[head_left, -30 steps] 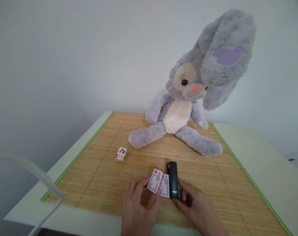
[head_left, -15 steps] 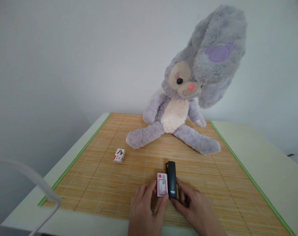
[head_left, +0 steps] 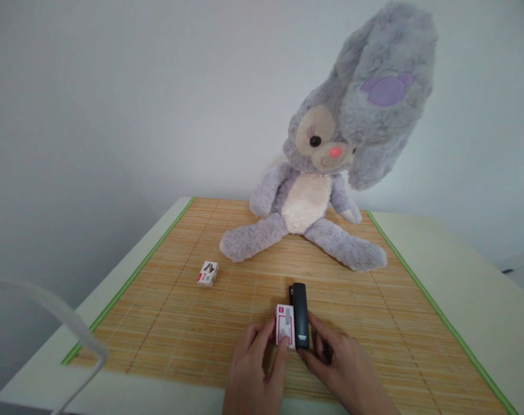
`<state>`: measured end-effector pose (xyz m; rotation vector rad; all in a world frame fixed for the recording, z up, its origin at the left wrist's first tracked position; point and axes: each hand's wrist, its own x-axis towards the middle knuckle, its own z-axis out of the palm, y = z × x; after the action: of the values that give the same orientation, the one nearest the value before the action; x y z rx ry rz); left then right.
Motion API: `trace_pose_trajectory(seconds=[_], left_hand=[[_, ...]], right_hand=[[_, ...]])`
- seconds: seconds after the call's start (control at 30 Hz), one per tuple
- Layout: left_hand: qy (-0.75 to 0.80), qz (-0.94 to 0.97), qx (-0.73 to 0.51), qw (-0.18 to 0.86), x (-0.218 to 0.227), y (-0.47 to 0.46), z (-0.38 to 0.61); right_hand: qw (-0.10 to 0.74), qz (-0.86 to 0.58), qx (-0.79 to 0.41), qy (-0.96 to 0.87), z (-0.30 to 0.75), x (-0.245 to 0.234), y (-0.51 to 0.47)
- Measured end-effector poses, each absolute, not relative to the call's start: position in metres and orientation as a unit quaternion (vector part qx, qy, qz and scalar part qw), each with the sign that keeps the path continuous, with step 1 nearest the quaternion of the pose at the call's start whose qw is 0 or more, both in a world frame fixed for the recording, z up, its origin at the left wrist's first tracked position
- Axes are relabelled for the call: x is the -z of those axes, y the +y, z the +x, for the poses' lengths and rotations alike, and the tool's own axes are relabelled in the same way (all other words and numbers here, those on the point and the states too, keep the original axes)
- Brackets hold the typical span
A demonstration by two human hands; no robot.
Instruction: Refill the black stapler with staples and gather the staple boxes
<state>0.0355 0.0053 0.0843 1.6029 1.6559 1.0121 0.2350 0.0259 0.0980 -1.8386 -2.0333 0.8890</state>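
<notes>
A black stapler (head_left: 301,316) lies lengthwise on the bamboo mat, its long side against a small white-and-pink box (head_left: 285,324). My left hand (head_left: 255,360) is closed on that box, index finger along its left side and thumb over its near edge. At the stapler's right side and near end, my right hand (head_left: 339,357) grips it between thumb and fingers. Some fingers of both hands are hidden beneath or behind. Farther left rests another small white-and-red box (head_left: 208,274) with dark shapes printed on top, apart from both hands.
A large grey plush rabbit (head_left: 307,202) sits at the back against the wall, legs spread over the mat. Green edging borders the bamboo mat (head_left: 166,328) on a white table (head_left: 456,271). A white cable or bent tube (head_left: 63,314) crosses the lower left.
My left thumb has shifted from the box's near right corner onto its near edge. The stapler and box stay side by side, and the view has moved slightly.
</notes>
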Motion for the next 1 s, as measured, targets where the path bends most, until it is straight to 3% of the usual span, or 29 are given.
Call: trace_pose_trajectory(seconds=[0.13,0.3,0.37,0.57,1.0], left_hand=[[0.661,0.594,-0.363,0.281,-0.091,0.023,-0.006],[0.763,0.503,-0.395,0.095,-0.093,0.067,-0.084],[0.779,0.479,-0.395,0.086,-0.094,0.084,-0.107],[0.752,0.514,-0.37,0.182,-0.094,0.113,-0.112],[0.605,0.596,-0.363,0.383,-0.105,0.109,-0.002]], right_hand=[[0.138,-0.632,-0.314,-0.695,0.233,-0.102,0.024],[0.148,-0.649,-0.321,-0.674,0.227,-0.104,0.02],[0.142,-0.662,-0.303,-0.671,0.225,-0.104,0.019],[0.123,-0.673,-0.279,-0.674,0.216,-0.106,0.021],[0.107,-0.7,-0.274,-0.65,0.195,-0.108,0.021]])
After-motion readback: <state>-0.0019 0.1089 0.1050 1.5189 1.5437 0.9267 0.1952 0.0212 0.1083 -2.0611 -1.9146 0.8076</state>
